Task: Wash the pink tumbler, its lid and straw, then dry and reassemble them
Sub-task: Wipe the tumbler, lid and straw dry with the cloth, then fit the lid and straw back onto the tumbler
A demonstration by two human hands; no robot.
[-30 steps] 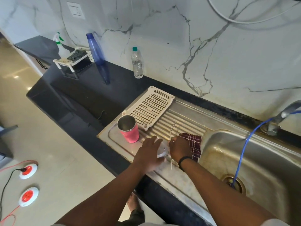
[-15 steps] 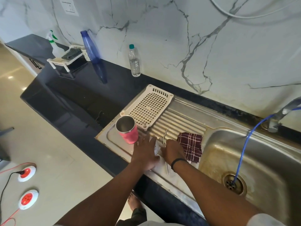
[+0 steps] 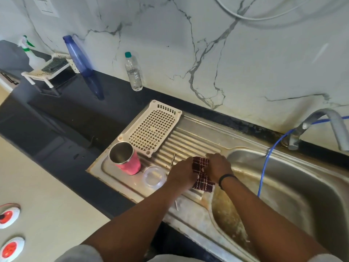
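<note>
Now both hands, left hand (image 3: 182,172) and right hand (image 3: 217,165), grip the maroon checked cloth (image 3: 203,178) at mid-frame, so drying the clear round lid (image 3: 154,177) probably comes next.

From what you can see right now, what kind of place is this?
Most likely a home kitchen: a steel sink with a tap, a ribbed draining board set into a dark counter, and a marble-patterned wall behind it.

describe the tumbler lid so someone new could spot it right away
Start at the ribbed steel drainboard left of the sink basin. Near its front edge, the round clear plastic lid lies flat between the upright pink steel tumbler and the left hand. It alone is see-through and disc-shaped.
</note>
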